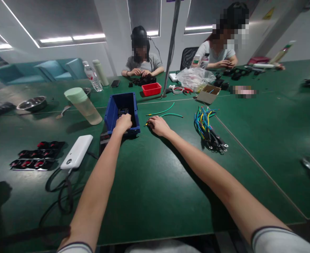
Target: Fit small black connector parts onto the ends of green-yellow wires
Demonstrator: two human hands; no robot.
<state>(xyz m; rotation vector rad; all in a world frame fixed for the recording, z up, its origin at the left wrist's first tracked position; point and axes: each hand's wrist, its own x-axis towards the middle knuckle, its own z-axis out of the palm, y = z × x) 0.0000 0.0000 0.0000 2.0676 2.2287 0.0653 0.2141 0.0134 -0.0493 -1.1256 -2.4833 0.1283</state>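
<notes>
My left hand (123, 123) reaches over the near wall of a deep blue bin (109, 114), its fingers hidden inside. Dark parts (123, 111) lie in that bin. To the right of it, my right hand (158, 125) rests low on the table, fingers curled down around a green wire (172, 114). A short yellowish end with a small metal tip pokes out at the fingertips. Just beyond lies another green wire (162, 111). Further right is a bundle of blue, yellow and green wires (206, 123) with black sleeves and ring terminals.
A clear bottle with a green lid (85, 107) leans left of the bin. Nearer are a white power bank (77, 151) with cables and black-and-red packs (37, 156). Behind stand a red tray (151, 90), a cardboard box (208, 95) and a pole (171, 49). Two people sit across.
</notes>
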